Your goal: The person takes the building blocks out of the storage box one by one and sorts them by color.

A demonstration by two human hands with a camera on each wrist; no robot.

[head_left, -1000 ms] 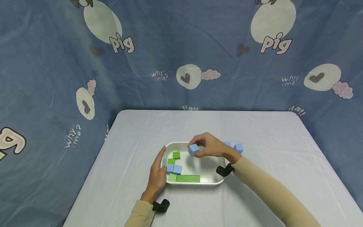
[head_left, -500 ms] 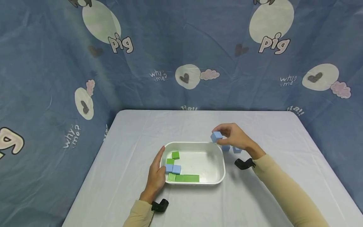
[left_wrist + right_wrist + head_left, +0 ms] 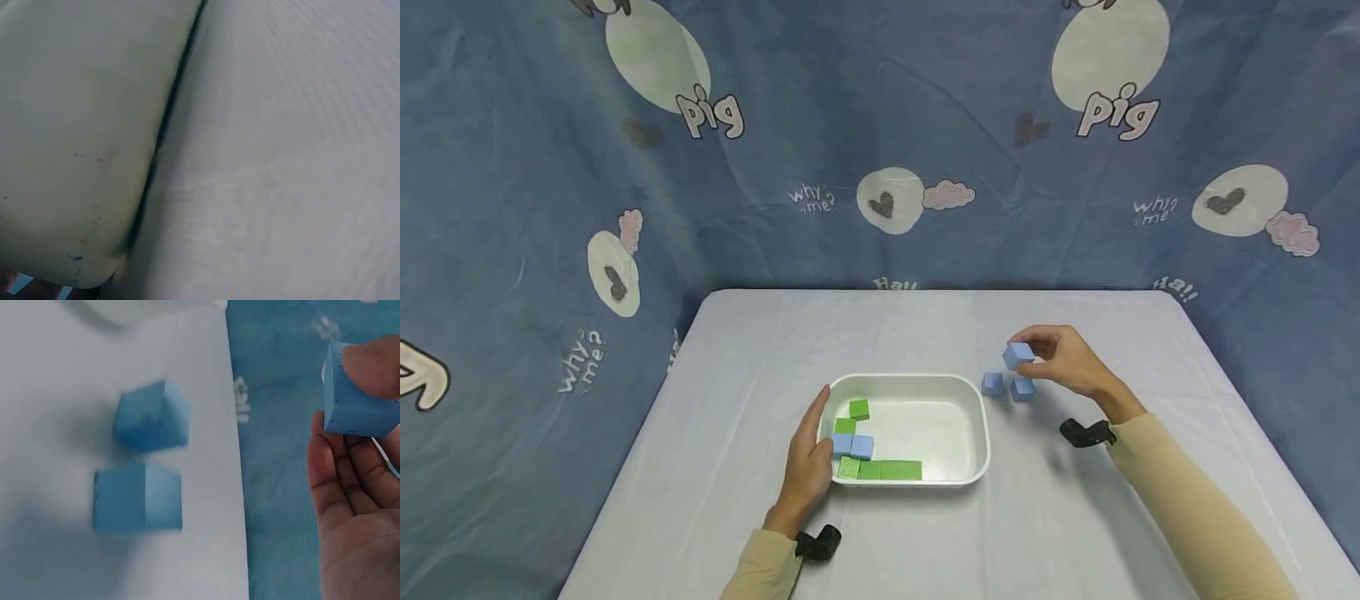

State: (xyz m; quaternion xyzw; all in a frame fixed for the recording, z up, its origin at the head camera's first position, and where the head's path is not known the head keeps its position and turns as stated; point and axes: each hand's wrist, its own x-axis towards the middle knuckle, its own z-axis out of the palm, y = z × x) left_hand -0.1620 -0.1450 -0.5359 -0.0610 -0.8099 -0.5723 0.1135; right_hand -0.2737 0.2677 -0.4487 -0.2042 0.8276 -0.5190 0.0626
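My right hand pinches a blue cube block between thumb and fingertips, above the table right of the tray. The same blue cube block shows between thumb and fingers in the right wrist view. Below it, two other blue cube blocks sit on the table, close together. At the tray's left end, my left hand holds the white tray, fingers along the outer wall and thumb at the rim. Two blue blocks lie inside beside several green blocks.
A white cloth covers the table. Blue printed fabric hangs behind and at the sides. The tray's near outer wall fills the left of the left wrist view. Each wrist carries a black camera mount.
My right hand has carried the blue cube block from over the tray to the right, out above the two blocks on the table. The left hand keeps its hold on the tray.
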